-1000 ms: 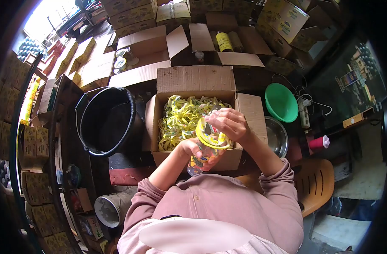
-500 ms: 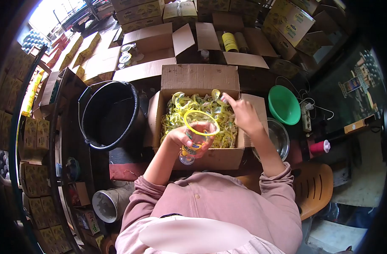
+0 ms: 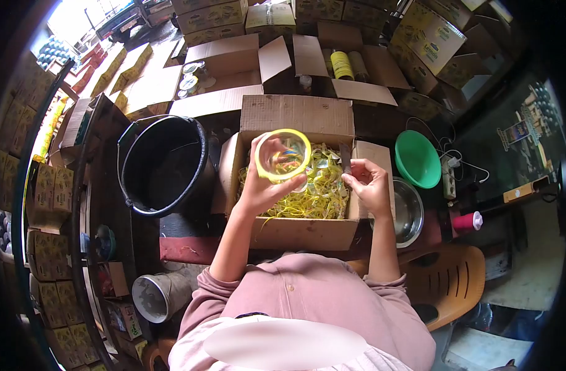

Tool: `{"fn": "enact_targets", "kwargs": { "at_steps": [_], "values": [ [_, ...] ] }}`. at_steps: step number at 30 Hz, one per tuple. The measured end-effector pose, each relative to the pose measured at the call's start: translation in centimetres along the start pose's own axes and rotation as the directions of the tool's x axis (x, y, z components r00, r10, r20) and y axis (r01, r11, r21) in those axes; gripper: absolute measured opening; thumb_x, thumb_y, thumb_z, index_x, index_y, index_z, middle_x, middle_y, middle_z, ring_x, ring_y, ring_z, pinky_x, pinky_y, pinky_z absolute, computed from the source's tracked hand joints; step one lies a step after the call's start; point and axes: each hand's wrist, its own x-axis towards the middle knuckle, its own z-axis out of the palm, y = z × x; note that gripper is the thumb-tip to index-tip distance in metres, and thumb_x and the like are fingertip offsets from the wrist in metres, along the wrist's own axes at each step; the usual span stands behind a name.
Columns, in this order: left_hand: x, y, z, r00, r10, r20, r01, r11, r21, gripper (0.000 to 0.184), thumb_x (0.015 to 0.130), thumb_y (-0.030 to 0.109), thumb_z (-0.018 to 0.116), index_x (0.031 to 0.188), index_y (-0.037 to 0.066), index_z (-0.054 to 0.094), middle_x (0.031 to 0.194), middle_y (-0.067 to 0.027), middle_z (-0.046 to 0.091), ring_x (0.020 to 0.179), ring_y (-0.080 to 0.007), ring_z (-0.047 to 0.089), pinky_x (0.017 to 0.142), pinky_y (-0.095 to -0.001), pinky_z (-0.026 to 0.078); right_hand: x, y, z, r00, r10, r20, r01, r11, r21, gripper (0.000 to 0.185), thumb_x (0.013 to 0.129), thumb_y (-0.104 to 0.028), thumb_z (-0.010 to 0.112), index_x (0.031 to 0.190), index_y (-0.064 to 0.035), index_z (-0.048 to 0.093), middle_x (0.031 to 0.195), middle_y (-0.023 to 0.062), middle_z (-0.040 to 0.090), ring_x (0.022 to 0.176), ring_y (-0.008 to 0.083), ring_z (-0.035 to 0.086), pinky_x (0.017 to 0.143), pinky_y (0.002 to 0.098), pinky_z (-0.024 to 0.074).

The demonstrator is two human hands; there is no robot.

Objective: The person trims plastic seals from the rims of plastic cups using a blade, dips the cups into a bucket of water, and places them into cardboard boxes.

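My left hand [image 3: 257,193] is wrapped round a clear plastic cup [image 3: 283,156] with a broad yellow rim. The cup is tilted, its round mouth facing up towards me, and coloured print shows through it. In my right hand [image 3: 372,187], thumb and fingers pinch a small dark knife [image 3: 345,159], its narrow blade pointing up; the handle is hidden in the fingers. Both hands are above an open cardboard box [image 3: 298,114]. Tangled yellow plastic strips and clear scraps [image 3: 314,201] fill this box below the cup.
A black bucket [image 3: 204,148] stands left of the box. To the right are a green basin [image 3: 417,159], a metal bowl [image 3: 417,230], a pink thread spool [image 3: 466,221] and a power strip [image 3: 448,179]. Open cartons [image 3: 224,52] lie beyond. An orange chair [image 3: 459,278] is at lower right.
My left hand has raised the cup and turned its mouth towards me. My right hand has come down and back from over the box's far right side, and the knife now shows.
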Motion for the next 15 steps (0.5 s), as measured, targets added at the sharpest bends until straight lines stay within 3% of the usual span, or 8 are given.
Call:
{"fn": "enact_targets", "kwargs": {
  "at_steps": [3,5,7,8,12,15],
  "values": [
    [0.4,-1.1,-1.1,0.97,0.213,0.118,-0.241,0.898,0.367,0.065,0.061,0.005,0.075,0.114,0.004,0.037,0.103,-0.0087,0.045,0.104,-0.0159,0.045,0.08,-0.0279,0.046,-0.4,-0.8,1.4,0.999,-0.026,-0.023,0.03,0.972,0.234,0.014,0.075,0.001,0.064,0.089,-0.0017,0.062,0.076,0.0022,0.064,0.068,0.006,0.058,0.064,0.0203,0.0468],
    [0.1,-0.9,-0.7,0.986,0.158,0.049,-0.165,0.953,0.253,0.064,0.06,0.006,0.076,0.111,0.004,0.039,0.103,-0.0093,0.048,0.101,-0.0161,0.048,0.082,-0.0294,0.045,-0.6,-0.9,2.1,0.999,-0.053,-0.013,0.054,0.933,0.357,0.011,0.077,0.0,0.063,0.088,-0.0014,0.061,0.076,0.0017,0.063,0.07,0.0055,0.058,0.064,0.0199,0.0459],
    [-0.2,-0.1,-0.1,0.998,0.057,-0.016,-0.055,0.992,0.113,0.064,0.059,0.007,0.077,0.111,0.004,0.039,0.103,-0.0096,0.048,0.1,-0.0167,0.049,0.085,-0.0311,0.043,-0.8,-1.6,2.9,0.996,-0.083,-0.042,0.092,0.927,0.364,0.008,0.079,-0.001,0.062,0.086,-0.0015,0.061,0.078,0.0015,0.063,0.071,0.0054,0.057,0.064,0.0189,0.0451],
    [-0.2,0.2,0.2,0.999,0.02,-0.031,-0.016,0.991,0.13,0.071,0.06,0.008,0.076,0.117,0.003,0.035,0.107,-0.0105,0.046,0.104,-0.0182,0.047,0.089,-0.0325,0.04,-0.9,-2.1,3.2,0.995,-0.087,-0.051,0.1,0.927,0.362,0.007,0.079,-0.001,0.062,0.086,-0.0016,0.061,0.078,0.0015,0.063,0.071,0.0055,0.057,0.064,0.0187,0.045],
    [-0.4,0.2,0.3,0.99,0.139,0.021,-0.14,0.957,0.256,0.077,0.068,0.004,0.067,0.13,0.003,0.021,0.118,-0.013,0.038,0.112,-0.0203,0.041,0.093,-0.0318,0.037,-1.2,-3.3,3.6,0.979,-0.149,-0.141,0.18,0.952,0.246,0.008,0.078,-0.002,0.064,0.085,-0.0002,0.061,0.078,0.0027,0.061,0.069,0.0066,0.056,0.062,0.0194,0.0452],
    [-0.8,-0.7,0.4,0.993,0.114,0.0,-0.111,0.96,0.256,0.075,0.07,0.001,0.063,0.131,0.002,0.019,0.118,-0.014,0.038,0.111,-0.0216,0.041,0.094,-0.0323,0.035,-1.4,-3.5,4.0,0.955,-0.219,-0.201,0.257,0.947,0.192,0.009,0.077,-0.002,0.064,0.085,-0.0002,0.061,0.078,0.0042,0.06,0.07,0.0079,0.056,0.062,0.0204,0.0456]
  ]
}}
